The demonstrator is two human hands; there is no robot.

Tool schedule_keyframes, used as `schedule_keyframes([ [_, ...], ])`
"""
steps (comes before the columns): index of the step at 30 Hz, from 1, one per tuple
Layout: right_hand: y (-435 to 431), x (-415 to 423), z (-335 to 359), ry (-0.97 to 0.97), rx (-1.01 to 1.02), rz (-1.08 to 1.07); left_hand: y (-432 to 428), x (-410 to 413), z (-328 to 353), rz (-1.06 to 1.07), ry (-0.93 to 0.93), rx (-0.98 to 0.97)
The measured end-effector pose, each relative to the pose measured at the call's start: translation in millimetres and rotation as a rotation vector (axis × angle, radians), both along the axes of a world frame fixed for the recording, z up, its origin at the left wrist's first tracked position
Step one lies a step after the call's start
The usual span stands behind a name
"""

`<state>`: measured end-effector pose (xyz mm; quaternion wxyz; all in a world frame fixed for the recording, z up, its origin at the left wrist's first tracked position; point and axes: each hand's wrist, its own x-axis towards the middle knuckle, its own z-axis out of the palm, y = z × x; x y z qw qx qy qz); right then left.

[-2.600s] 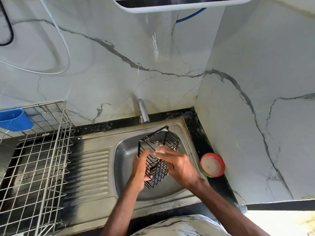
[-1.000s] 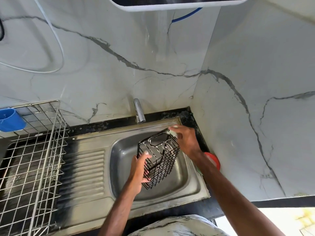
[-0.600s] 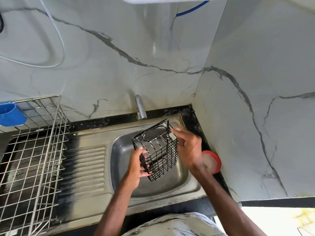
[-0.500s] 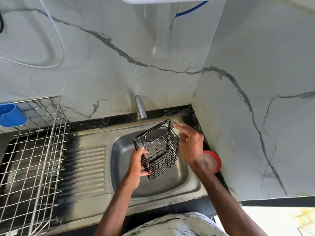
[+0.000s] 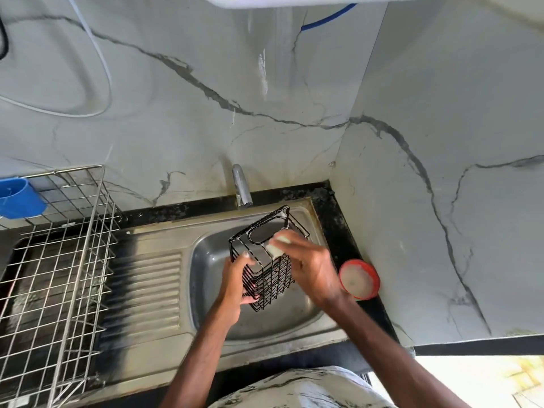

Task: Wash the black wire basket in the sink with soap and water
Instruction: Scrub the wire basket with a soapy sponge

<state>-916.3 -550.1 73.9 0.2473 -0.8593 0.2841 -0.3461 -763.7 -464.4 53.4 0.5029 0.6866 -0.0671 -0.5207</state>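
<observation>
Your left hand (image 5: pixel 237 279) is wrapped around the lower left side of the black wire basket (image 5: pixel 275 279), holding it tilted over the sink (image 5: pixel 206 278) bowl. That's mid-frame, just below the tap (image 5: pixel 242 187). Your right hand (image 5: pixel 313 267) is a bit blurry, but it's pinching a pale scrub pad (image 5: pixel 276 245) against the basket's upper rim. A red tub (image 5: pixel 359 279) with whitish stuff in it sits right of the sink, and the dish rack (image 5: pixel 59 275) is far left.
</observation>
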Motion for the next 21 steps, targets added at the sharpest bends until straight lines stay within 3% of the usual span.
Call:
schedule_keyframes([
  [7, -36, -12, 0, 0.017, 0.029, -0.271, 1, -2, 2, -0.043, 0.016, 0.004],
  [16, 17, 44, 6, 0.045, -0.057, 0.179, 0, -9, 9, -0.094, -0.077, -0.027],
  [21, -38, 24, -8, 0.063, 0.070, -0.100, 6, -2, 1, -0.094, -0.059, 0.005],
])
